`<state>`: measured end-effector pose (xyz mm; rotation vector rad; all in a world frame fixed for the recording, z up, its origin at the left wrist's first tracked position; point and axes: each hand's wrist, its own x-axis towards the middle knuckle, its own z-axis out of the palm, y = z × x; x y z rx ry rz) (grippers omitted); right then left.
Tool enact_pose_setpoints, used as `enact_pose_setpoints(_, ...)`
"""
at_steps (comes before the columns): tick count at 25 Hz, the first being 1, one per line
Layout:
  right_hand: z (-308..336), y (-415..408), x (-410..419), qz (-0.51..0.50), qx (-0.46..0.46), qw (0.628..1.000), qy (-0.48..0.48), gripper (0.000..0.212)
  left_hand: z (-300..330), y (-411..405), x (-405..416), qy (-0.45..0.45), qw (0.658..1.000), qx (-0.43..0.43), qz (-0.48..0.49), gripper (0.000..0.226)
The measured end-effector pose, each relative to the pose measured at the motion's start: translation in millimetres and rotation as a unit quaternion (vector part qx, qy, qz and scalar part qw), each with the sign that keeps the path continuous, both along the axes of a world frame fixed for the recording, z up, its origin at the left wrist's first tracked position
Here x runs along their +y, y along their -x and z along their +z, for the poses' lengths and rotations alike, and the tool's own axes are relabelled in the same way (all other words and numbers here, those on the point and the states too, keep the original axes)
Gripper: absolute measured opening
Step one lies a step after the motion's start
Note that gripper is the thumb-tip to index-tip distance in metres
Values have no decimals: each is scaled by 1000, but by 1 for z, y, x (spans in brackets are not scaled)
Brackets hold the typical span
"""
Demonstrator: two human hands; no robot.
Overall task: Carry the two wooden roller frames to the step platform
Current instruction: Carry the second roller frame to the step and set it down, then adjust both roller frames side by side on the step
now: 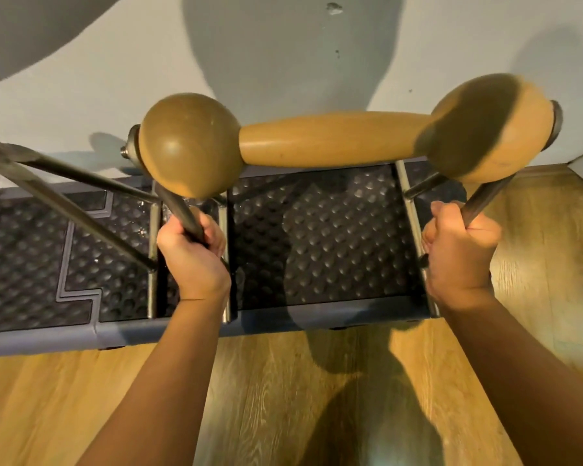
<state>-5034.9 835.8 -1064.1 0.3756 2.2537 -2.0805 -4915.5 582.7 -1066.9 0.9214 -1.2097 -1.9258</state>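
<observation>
A wooden roller frame (334, 137), a dumbbell-shaped light wood roller on dark metal legs, is over the step platform (317, 230), a black studded mat with a grey border. My left hand (191, 253) grips its left metal leg. My right hand (458, 253) grips its right leg. The frame's lower rails lie on or just above the mat; I cannot tell which. A second frame (64, 183) shows only its dark metal bars at the left edge, over the platform's left part.
A pale wall (283, 45) rises directly behind the platform. Wooden floor (283, 398) lies in front of it and to the right, where a skirting board meets the corner.
</observation>
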Motion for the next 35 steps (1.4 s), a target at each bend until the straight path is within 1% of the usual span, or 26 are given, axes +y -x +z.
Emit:
enact_pose_setpoints(5, -5, -1, 2, -4, -5, 1000, -17, 37, 1, -4, 0, 18, 1000, -6, -16, 27)
enact_pose_setpoints(7, -8, -2, 7, 14, -9, 999, -38, 36, 6, -5, 3, 45, 998, -37, -31, 29)
enact_pose_setpoints(8, -7, -3, 10, 26, -13, 999, -46, 39, 10, -6, 5, 52, 997, -51, -35, 30)
enact_pose_setpoints(10, -2, -7, 14, 57, -30, 996, -61, 44, 19, -11, 6, 39, 996, -73, -41, 35)
enact_pose_setpoints(11, 3, -10, 16, 73, -36, 994, -80, 40, 22, -15, 5, 28, 995, -85, -48, 40)
enact_pose_setpoints(13, 16, -18, 19, 112, -31, 981, -153, 25, 25, -27, 6, 37, 988, -134, -72, 46)
enact_pose_setpoints(14, 21, -23, 22, 135, -23, 971, -195, 23, 26, -33, 7, 43, 982, -160, -88, 49)
enact_pose_setpoints(15, 29, -27, 26, 152, -28, 958, -240, 26, 29, -40, 8, 44, 978, -178, -103, 50)
enact_pose_setpoints(16, 38, -33, 30, 162, -51, 944, -284, 35, 35, -48, 9, 43, 973, -194, -119, 49)
enact_pose_setpoints(18, 63, -45, 35, 185, -124, 906, -360, 49, 52, -65, 12, 40, 960, -229, -155, 49)
enact_pose_setpoints(19, 78, -50, 35, 210, -150, 883, -393, 46, 63, -75, 14, 36, 953, -248, -171, 49)
enact_pose_setpoints(20, 94, -54, 32, 241, -161, 866, -407, 38, 77, -86, 17, 38, 946, -266, -183, 49)
enact_pose_setpoints(21, 113, -58, 27, 272, -162, 855, -411, 34, 94, -97, 21, 46, 940, -279, -192, 49)
enact_pose_setpoints(23, 155, -68, 10, 338, -113, 851, -385, 40, 137, -116, 29, 74, 933, -288, -203, 50)
enact_pose_setpoints(24, 180, -73, -1, 365, -86, 857, -354, 35, 163, -123, 30, 93, 933, -280, -207, 52)
enact_pose_setpoints(25, 206, -79, -11, 391, -64, 857, -330, 22, 191, -128, 28, 115, 932, -270, -213, 55)
enact_pose_setpoints(26, 236, -82, -22, 418, -42, 851, -316, 21, 220, -131, 24, 143, 928, -264, -221, 56)
enact_pose_setpoints(27, 263, -83, -29, 437, -16, 841, -320, 37, 248, -131, 18, 172, 922, -262, -227, 55)
enact_pose_setpoints(29, 317, -77, -40, 454, 36, 828, -327, 62, 304, -126, 3, 226, 904, -264, -247, 51)
enact_pose_setpoints(30, 342, -72, -45, 454, 55, 829, -321, 70, 330, -123, -5, 246, 893, -270, -263, 50)
enact_pose_setpoints(31, 366, -64, -51, 457, 75, 823, -329, 76, 353, -119, -13, 269, 877, -280, -282, 50)
enact_pose_setpoints(32, 389, -57, -56, 463, 93, 811, -346, 80, 380, -114, -21, 299, 855, -294, -304, 52)
enact_pose_setpoints(33, 412, -51, -63, 471, 101, 797, -364, 82, 405, -108, -30, 345, 826, -306, -324, 53)
enact_pose_setpoints(34, 430, -46, -69, 479, 106, 787, -374, 83, 427, -104, -38, 400, 790, -314, -341, 54)
enact_pose_setpoints(35, 447, -43, -76, 487, 108, 778, -383, 83, 446, -99, -46, 460, 747, -318, -359, 55)
